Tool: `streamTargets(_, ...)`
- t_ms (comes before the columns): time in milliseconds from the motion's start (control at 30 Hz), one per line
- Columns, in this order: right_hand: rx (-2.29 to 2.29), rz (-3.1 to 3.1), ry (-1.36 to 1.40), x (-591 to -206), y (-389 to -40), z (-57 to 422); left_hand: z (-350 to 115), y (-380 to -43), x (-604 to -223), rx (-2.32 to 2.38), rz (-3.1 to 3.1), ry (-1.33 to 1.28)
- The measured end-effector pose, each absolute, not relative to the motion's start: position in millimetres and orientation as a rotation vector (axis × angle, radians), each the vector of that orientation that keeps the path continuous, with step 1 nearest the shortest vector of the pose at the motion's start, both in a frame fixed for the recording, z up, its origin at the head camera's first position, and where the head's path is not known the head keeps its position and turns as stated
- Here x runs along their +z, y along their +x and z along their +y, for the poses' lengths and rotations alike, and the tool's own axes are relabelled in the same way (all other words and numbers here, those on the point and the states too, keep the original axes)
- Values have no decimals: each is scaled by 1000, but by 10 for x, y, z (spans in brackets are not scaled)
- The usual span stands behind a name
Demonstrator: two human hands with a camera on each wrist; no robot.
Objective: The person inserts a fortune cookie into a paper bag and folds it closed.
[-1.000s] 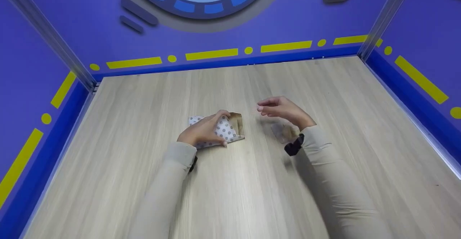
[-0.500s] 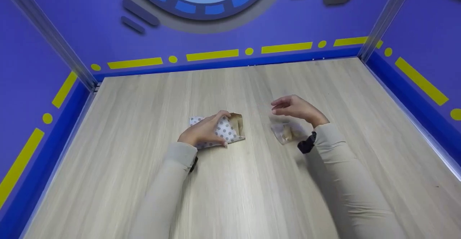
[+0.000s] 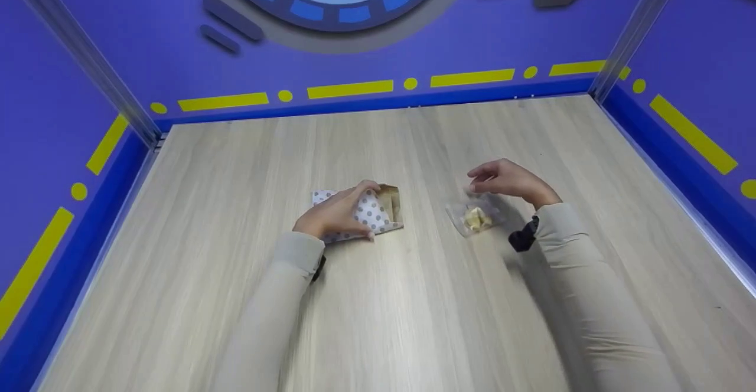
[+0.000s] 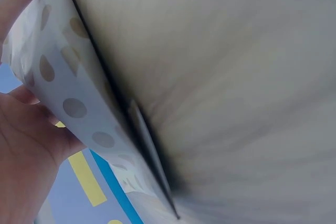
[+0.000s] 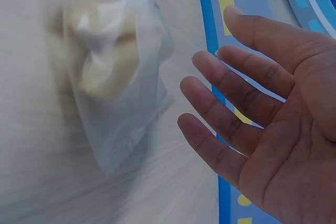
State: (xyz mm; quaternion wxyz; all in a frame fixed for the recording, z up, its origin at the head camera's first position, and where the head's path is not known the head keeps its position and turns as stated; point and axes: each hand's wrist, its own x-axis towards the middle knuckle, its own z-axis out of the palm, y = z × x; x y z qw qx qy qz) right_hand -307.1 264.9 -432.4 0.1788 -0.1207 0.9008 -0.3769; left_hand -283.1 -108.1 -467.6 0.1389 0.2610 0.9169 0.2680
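Note:
My left hand [image 3: 335, 214] grips a white paper bag [image 3: 372, 210] with grey dots, thumb along the near edge and fingers over the far edge. The bag lies on its side on the table, its brown-lined mouth facing right. In the left wrist view, the dotted side of the bag [image 4: 76, 90] fills the space between thumb and fingers. To the right lies a small clear plastic packet [image 3: 476, 217] with pale yellow, folded-looking pieces inside. Just beyond it hovers my right hand [image 3: 511, 180]; in the right wrist view its fingers [image 5: 207, 95] are spread and relaxed, apart from the packet.
A light wood-grain table [image 3: 378, 321] spans the view. Blue-purple panels with yellow dashes enclose its back, left and right; the back wall [image 3: 331, 67] stands well beyond the hands. A black strap device [image 3: 523, 238] is on the right wrist.
My right hand has moved to the right, away from the bag, leaving the packet and its yellow contents more exposed. The left hand and bag have stayed in place.

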Motion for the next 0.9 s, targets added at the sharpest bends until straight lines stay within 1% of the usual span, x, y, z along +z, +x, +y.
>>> streamTargets(400,-975,2545,-265,-4353,-3036,2774,-1090,-2835,-4681,768,2657,749)
streamTargets(900,-951,2452,-268,-4472,-3000,2902,-1086,-2837,-4688,744,2668,736)
